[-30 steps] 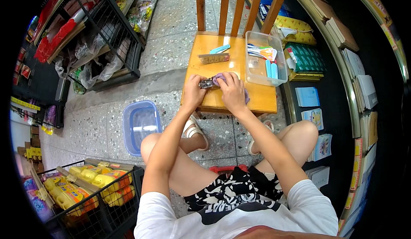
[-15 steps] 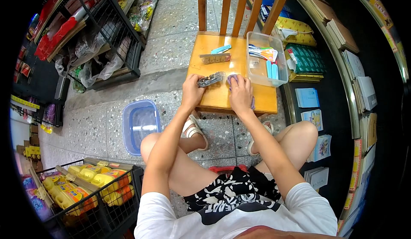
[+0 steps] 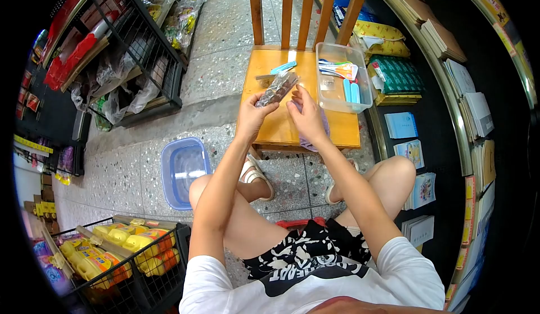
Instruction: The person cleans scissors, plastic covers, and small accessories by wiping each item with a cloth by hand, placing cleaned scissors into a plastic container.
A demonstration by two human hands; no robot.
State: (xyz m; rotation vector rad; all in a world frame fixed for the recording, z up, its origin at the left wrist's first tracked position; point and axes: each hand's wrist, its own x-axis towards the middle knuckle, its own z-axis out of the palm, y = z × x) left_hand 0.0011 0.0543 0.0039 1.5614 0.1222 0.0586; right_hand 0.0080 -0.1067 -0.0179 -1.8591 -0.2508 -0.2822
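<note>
Above the wooden chair seat (image 3: pixel 274 137), my left hand (image 3: pixel 253 114) grips one end of a clear plastic package with dark contents (image 3: pixel 281 86), tilted up to the right. My right hand (image 3: pixel 305 116) is empty, its fingers apart near the package's right side. Under that hand, a purple cloth (image 3: pixel 325 124) lies crumpled at the seat's front. Behind the package lie another small clear case (image 3: pixel 262 81), partly hidden, and a light-blue item (image 3: pixel 283 67). On the seat's right stands a clear plastic bin (image 3: pixel 343 108) holding several blue, white and orange items.
A blue basin (image 3: pixel 179 201) with what looks like water stands on the floor at left. Wire-sided racks (image 3: pixel 145 72) of bagged goods are beyond it. Yellow bottles (image 3: pixel 95 263) fill a wire basket at lower left. Shelves with booklets (image 3: pixel 401 125) and packages line the right.
My left hand has raised the package and turned it more upright. The right hand has let go of the cloth and moved up and left toward the package.
</note>
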